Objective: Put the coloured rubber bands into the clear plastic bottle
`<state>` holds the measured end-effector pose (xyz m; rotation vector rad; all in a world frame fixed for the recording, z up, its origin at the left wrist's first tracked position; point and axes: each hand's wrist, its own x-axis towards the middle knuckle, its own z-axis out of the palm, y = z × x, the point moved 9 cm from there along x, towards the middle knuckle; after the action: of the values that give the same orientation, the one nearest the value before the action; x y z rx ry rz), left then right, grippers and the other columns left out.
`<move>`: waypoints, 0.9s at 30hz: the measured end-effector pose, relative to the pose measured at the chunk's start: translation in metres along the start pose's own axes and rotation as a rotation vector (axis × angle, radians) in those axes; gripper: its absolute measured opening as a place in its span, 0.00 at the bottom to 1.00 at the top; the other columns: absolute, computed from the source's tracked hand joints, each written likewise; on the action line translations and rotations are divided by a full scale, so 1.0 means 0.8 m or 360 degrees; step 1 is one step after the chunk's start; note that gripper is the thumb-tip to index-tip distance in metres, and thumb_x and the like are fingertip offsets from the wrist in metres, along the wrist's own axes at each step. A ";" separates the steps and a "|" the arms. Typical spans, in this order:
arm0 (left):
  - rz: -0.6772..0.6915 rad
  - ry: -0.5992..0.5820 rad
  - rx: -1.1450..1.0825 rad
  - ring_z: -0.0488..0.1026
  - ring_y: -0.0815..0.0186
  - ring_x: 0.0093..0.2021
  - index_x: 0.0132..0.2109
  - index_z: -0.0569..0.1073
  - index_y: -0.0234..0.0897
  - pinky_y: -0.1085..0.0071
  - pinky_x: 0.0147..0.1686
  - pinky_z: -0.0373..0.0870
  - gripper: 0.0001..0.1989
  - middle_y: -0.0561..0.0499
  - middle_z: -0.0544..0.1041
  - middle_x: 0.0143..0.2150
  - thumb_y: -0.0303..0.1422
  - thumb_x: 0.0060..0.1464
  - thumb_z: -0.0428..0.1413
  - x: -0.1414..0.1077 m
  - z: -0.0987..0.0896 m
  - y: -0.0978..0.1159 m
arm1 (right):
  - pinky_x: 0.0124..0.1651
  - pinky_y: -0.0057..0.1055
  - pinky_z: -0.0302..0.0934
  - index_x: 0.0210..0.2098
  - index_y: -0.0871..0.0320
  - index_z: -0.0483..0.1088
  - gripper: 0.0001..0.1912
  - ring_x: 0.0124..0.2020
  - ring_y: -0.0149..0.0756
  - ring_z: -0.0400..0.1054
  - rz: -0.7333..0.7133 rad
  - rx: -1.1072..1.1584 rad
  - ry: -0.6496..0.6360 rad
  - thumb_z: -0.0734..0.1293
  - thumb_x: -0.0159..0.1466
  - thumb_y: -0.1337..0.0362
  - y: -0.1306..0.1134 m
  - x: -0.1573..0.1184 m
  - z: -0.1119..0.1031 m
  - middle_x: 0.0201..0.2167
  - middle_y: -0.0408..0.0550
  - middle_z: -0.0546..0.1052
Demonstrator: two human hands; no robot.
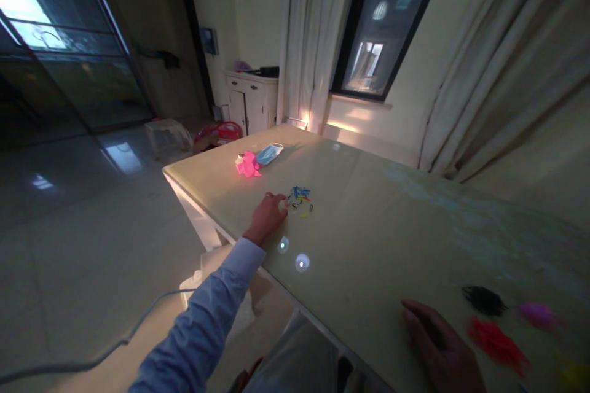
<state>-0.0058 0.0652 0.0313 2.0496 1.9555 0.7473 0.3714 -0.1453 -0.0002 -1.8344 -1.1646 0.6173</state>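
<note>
My left hand [268, 216] reaches to a small pile of mixed coloured pieces [300, 195], mostly blue with some yellow and dark ones. Its thumb and forefinger are pinched at the pile's left edge, where a tiny pinkish bit shows; what they hold is too small to name. My right hand [440, 344] rests low over the table at the lower right, thumb and fingers apart, with nothing visible between them. Just right of it lie a black heap [485, 300], a red heap [498, 342] and a purple heap [539, 315], all blurred.
A pink crumpled item [248, 164] and a blue face mask [270, 154] lie on the table [369, 215] beyond my left hand. A yellow heap [574, 374] is at the lower right corner. A cable [152, 307] runs at the lower left.
</note>
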 end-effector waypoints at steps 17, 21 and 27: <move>0.0047 -0.0319 0.0269 0.77 0.57 0.45 0.43 0.81 0.40 0.67 0.43 0.72 0.15 0.40 0.80 0.44 0.31 0.59 0.50 0.040 0.032 0.018 | 0.30 0.31 0.73 0.35 0.54 0.80 0.25 0.28 0.43 0.77 0.0143 0.0015 0.0011 0.71 0.48 0.42 0.013 0.000 -0.001 0.34 0.51 0.83; 0.0031 -0.0295 0.0309 0.78 0.57 0.44 0.43 0.81 0.39 0.67 0.41 0.72 0.16 0.39 0.79 0.45 0.31 0.62 0.47 0.035 0.031 0.018 | 0.29 0.31 0.73 0.35 0.55 0.80 0.25 0.28 0.43 0.77 0.0113 0.0009 0.0016 0.70 0.49 0.43 0.010 0.001 -0.001 0.33 0.51 0.82; 0.0044 -0.0222 0.0284 0.77 0.56 0.44 0.43 0.78 0.33 0.65 0.42 0.72 0.17 0.37 0.76 0.45 0.30 0.64 0.45 0.031 0.029 0.022 | 0.28 0.29 0.72 0.36 0.55 0.79 0.23 0.27 0.41 0.76 0.0032 0.0032 0.0014 0.69 0.53 0.44 0.005 -0.003 0.000 0.32 0.50 0.82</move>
<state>0.0207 0.0917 0.0258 2.1683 1.9822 0.4348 0.3719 -0.1484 -0.0039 -1.8320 -1.1316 0.6300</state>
